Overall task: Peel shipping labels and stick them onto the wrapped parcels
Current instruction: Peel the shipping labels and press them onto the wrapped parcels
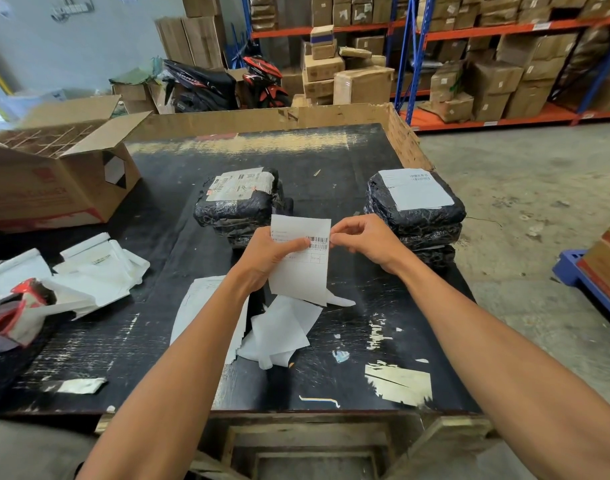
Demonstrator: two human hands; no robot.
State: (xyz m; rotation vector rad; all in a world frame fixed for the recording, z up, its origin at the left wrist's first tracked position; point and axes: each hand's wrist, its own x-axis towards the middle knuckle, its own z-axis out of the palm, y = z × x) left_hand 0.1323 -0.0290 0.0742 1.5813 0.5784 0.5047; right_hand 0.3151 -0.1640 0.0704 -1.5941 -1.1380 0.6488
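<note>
Shipping label (301, 268), barcode uppermost, held above the black worktop (365, 154) between two stacks of wrapped parcels. Your left hand (272, 252) grips its left edge, thumb across the face; your right hand (367, 242) pinches the right edge beside the barcode. Left stack (239, 206) and right stack (416, 209) each carry a label on top. Loose backing papers (279, 332) lie beneath your forearms.

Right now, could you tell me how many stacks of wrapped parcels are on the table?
2: one stack just beyond the left hand, the other stack beyond the right hand. Lower parcels are partly hidden.
</note>
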